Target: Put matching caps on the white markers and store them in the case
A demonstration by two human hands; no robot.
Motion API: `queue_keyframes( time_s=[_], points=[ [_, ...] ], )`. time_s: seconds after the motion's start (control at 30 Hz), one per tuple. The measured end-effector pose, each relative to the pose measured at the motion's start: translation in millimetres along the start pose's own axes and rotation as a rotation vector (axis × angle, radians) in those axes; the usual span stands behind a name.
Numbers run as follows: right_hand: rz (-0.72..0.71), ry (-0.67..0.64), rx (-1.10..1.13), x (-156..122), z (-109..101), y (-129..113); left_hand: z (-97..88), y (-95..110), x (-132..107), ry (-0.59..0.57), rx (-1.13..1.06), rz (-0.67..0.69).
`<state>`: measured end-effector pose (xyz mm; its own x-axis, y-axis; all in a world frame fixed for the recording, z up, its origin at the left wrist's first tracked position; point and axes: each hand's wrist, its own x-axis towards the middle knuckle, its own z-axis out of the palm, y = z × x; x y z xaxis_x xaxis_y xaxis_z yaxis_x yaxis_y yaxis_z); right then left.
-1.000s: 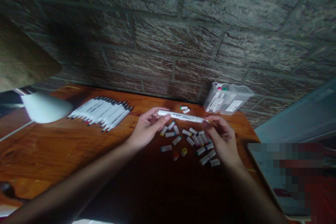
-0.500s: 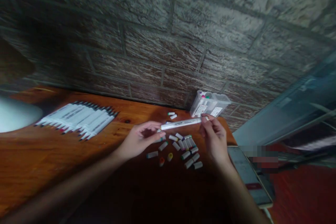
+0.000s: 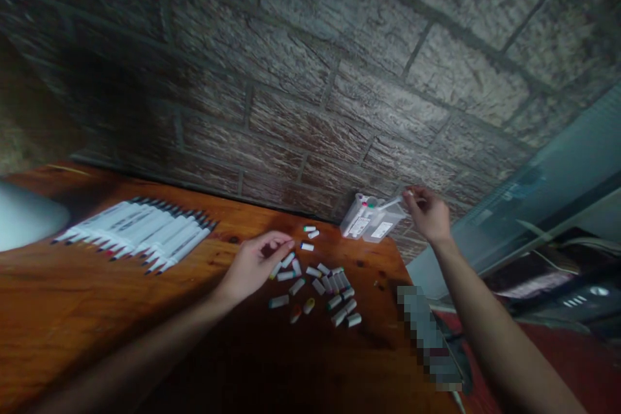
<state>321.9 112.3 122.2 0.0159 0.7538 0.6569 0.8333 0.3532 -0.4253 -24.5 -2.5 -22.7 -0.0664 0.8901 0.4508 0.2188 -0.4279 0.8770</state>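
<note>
My right hand (image 3: 427,212) is stretched out to the far right corner of the wooden table (image 3: 72,310), pinching one end of a white marker (image 3: 394,202) whose other end reaches into a clear plastic box (image 3: 372,223) against the brick wall. That box holds a few markers with coloured ends. My left hand (image 3: 255,264) rests on the table with curled fingers, its fingertips touching a loose white cap (image 3: 287,261) at the edge of a scatter of marker caps (image 3: 326,286).
A row of several uncapped white markers (image 3: 140,234) lies at the left of the table. A pale rounded object (image 3: 24,217) sits at the far left edge. A blurred-out flat thing (image 3: 427,336) lies at the table's right edge, with a glass panel beyond.
My right hand carried the marker away from my left hand, up and right to the plastic box. My left hand let go of it and dropped to the caps. The view swung right.
</note>
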Motion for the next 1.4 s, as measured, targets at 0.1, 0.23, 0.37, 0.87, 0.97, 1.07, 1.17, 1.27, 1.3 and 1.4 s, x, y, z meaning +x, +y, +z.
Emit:
queue_keyframes(
  time_s=[0.1, 0.23, 0.37, 0.87, 0.97, 1.07, 1.17, 1.27, 1.3, 1.4],
  points=[
    [-0.064, -0.201, -0.111, 7.2, 17.9, -8.7, -1.1, -2.6, 2.1, 0.007, 0.052, 0.016],
    [-0.085, -0.285, -0.185, 0.3, 35.6, -16.8, -2.2, -8.6, 5.1, -0.031, 0.214, 0.062],
    [-0.074, -0.112, -0.148, -44.8, 40.1, -25.2, -5.2, -8.7, 3.0, -0.126, 0.49, 0.018],
    [0.181, -0.052, 0.289, -167.5, 77.2, -14.7, -85.7, 17.4, 29.1, -0.238, 1.327, -0.678],
    [0.212, -0.068, 0.351, -168.8, 76.4, -21.4, -86.2, 18.0, 28.5, -0.232, 1.358, -0.659],
    [0.219, -0.079, 0.389, -170.7, 78.0, -28.7, -92.4, 17.9, 28.2, -0.211, 1.38, -0.65],
    [0.256, -0.088, 0.434, -171.2, 80.8, -29.6, -98.9, 11.6, 28.2, -0.225, 1.353, -0.658],
    [0.306, -0.101, 0.478, -171.8, 84.1, -26.0, -97.9, 3.4, 26.8, -0.241, 1.272, -0.608],
    [0.322, -0.1, 0.49, -172.2, 85.1, -24.7, -95.4, 1.7, 26.2, -0.25, 1.233, -0.578],
    [0.355, -0.085, 0.515, -173.4, 87.6, -21.9, -82.0, 1.2, 24.8, -0.314, 1.068, -0.47]
  ],
)
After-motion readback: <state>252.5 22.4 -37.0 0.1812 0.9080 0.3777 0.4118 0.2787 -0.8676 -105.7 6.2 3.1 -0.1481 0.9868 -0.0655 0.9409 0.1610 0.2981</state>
